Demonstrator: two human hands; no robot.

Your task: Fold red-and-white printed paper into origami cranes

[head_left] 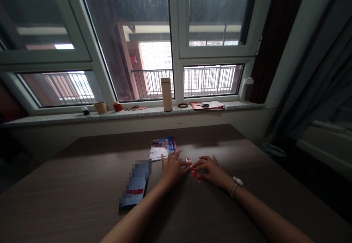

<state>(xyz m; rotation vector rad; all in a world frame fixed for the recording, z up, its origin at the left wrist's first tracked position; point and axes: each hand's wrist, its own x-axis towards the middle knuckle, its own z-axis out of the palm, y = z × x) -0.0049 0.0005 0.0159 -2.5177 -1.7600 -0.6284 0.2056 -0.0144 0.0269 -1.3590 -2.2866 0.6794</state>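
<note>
A narrow piece of folded red-and-white paper (195, 174) lies slantwise on the brown table between my two hands. My left hand (173, 167) has its thumb side on the paper's upper left edge, while its other fingers spread towards a colourful booklet (162, 145). From the other side, the curled fingers of my right hand (211, 169) grip the same paper, covering part of it. A bracelet (235, 185) circles my right wrist. Left of my left forearm, a tablet or large phone (134, 186) with a lit, partly blurred screen rests on the table.
Along the stone windowsill (132, 113) stand a tall beige flask (166, 94), a paper cup (100, 107), a red spool-like item (117, 106) and a clear bottle (246, 89). Scissors (203, 105) lie on red papers (216, 105) there. A dark ring (183, 105) sits nearby.
</note>
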